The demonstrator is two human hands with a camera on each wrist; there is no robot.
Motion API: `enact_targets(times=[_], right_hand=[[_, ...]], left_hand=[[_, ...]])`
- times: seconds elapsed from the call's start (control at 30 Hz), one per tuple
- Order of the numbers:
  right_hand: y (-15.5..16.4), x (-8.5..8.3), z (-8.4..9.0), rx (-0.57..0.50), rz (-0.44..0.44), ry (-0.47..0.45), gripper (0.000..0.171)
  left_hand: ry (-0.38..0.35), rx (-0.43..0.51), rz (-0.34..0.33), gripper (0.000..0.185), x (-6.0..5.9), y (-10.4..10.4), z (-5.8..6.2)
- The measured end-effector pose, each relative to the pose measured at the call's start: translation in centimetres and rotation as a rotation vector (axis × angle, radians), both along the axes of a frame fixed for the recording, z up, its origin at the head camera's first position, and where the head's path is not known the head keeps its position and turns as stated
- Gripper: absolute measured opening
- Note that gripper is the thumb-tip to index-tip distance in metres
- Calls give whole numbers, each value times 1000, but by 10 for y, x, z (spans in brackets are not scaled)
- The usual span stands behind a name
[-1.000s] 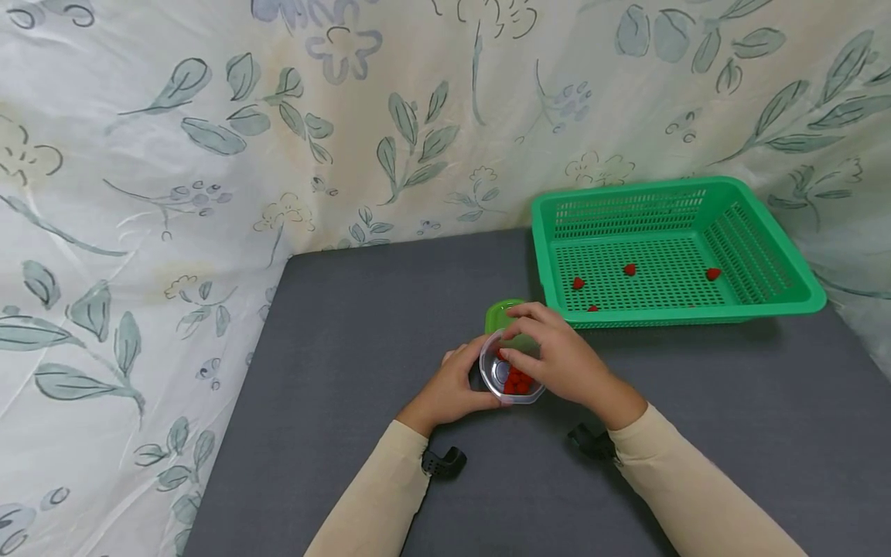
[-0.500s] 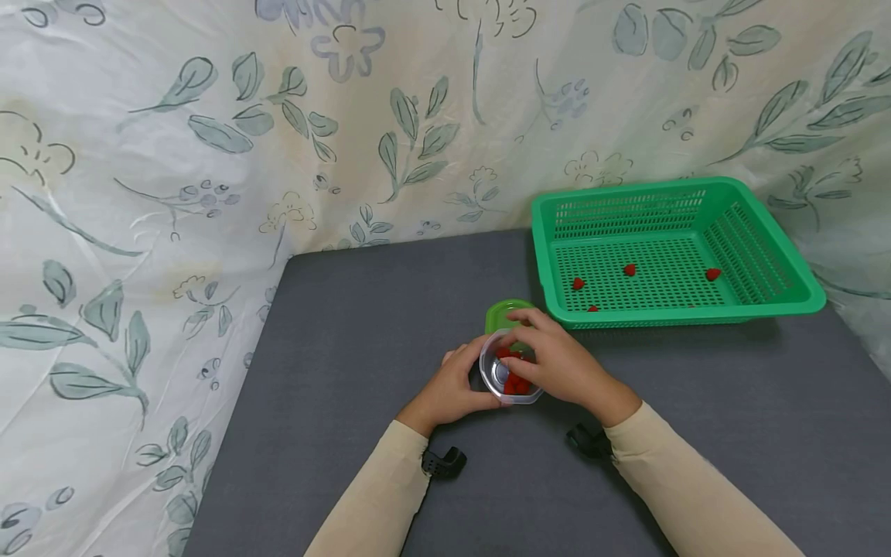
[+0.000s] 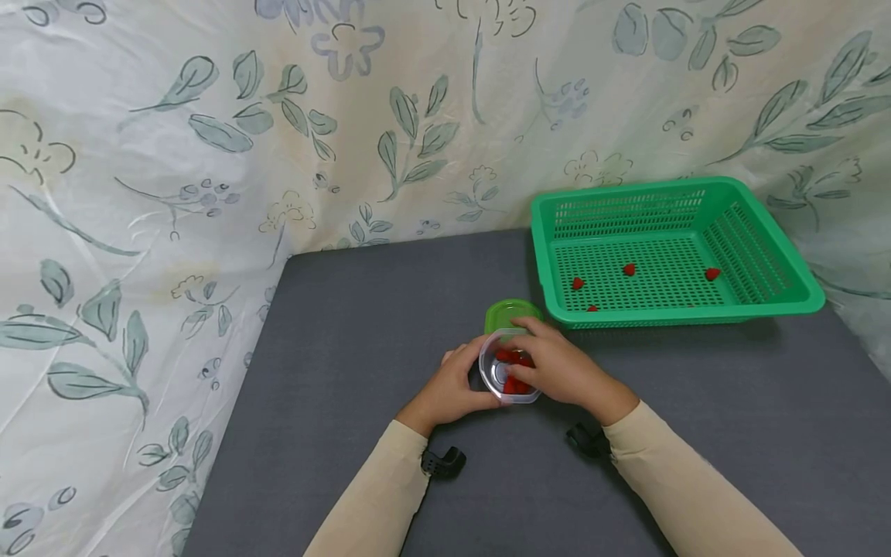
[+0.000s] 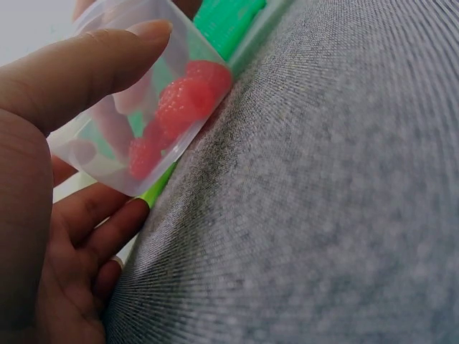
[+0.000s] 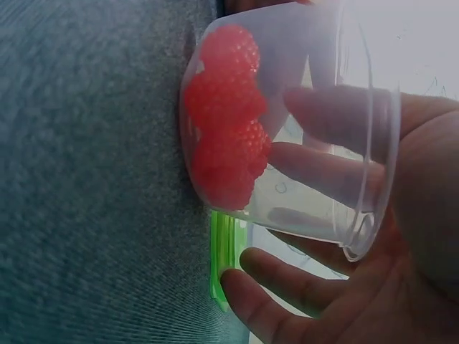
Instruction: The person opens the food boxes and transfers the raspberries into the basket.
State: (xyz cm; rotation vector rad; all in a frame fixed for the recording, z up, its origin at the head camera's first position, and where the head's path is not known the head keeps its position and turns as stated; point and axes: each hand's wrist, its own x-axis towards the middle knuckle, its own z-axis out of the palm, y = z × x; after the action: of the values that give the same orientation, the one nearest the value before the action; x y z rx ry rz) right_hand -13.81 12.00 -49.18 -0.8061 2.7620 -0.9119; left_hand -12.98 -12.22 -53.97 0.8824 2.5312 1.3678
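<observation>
A clear plastic cup (image 3: 496,381) stands on the dark grey table, its side wall (image 5: 294,204) see-through in the right wrist view. My left hand (image 3: 458,389) grips it from the left, thumb (image 4: 93,64) along the near side. Several red raspberries (image 5: 228,118) lie at the bottom of the cup. From the right, my right hand (image 3: 565,365) reaches over the rim. Its thumb and a finger are inside, tips close over the raspberries and apart from each other; the other fingers stay outside, near the green lid (image 3: 506,313) lying behind the cup.
A green slotted basket (image 3: 668,317) stands at the back right, with several raspberries, one here (image 3: 629,269), spread on its floor. A floral cloth (image 3: 418,155) hangs behind and left of the table (image 3: 362,325).
My right hand has shifted slightly, its fingertips lower in the cup. More red now shows on the far side inside it. My left hand and the cup have stayed put.
</observation>
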Motion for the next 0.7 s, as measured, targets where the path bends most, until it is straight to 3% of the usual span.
enact_targets(times=[0.47,0.7], right_hand=[[-5,3,-2,1,-33,51,25],[-12,7,-5,28,-84,131,27]], left_hand=[[-8,6,-5,98,0,0,1],[-10,7,-1,99,-1,-1,-1]])
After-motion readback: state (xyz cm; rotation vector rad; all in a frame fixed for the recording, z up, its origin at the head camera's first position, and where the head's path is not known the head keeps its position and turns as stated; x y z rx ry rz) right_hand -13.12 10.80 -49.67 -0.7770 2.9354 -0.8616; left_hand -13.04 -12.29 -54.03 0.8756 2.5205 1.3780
